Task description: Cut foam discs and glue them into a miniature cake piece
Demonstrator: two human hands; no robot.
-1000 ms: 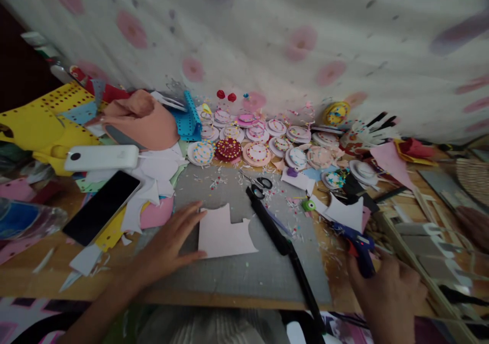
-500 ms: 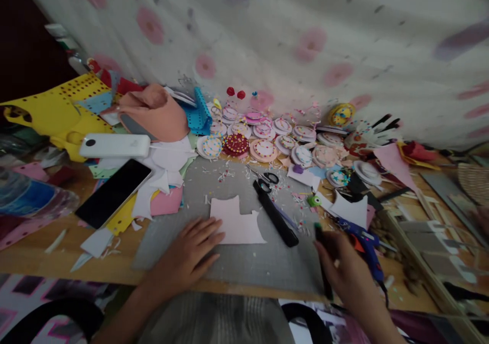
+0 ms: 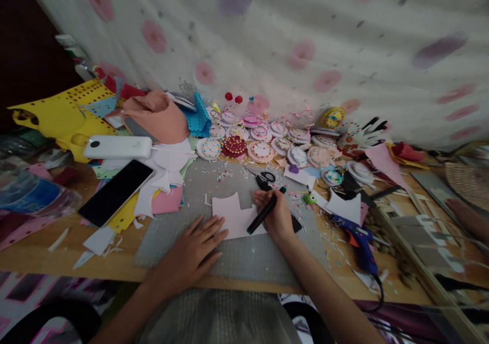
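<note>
A pale pink sheet with a notched, curved upper edge (image 3: pixel 233 216) lies on the grey cutting mat (image 3: pixel 237 262). My left hand (image 3: pixel 193 249) rests flat at the sheet's lower left, fingers spread, fingertips on its edge. A black marker with green ends (image 3: pixel 265 211) is gripped in my right hand (image 3: pixel 277 216), tilted, its lower end over the right part of the sheet. Scissors with black handles (image 3: pixel 265 178) lie just behind that hand. Partly hidden under it is a black tool (image 3: pixel 296 224).
Small decorated hats (image 3: pixel 262 149) line the back. A phone (image 3: pixel 116 191), power bank (image 3: pixel 118 147) and bottle (image 3: pixel 34 193) are left. The blue glue gun (image 3: pixel 361 244) and a wooden tray (image 3: pixel 408 252) are right. Another person's hand (image 3: pixel 468 219) shows at far right.
My right hand has moved left from the mat's right edge to over the sheet, carrying the black marker. My left hand has stayed by the sheet. The view has shifted slightly.
</note>
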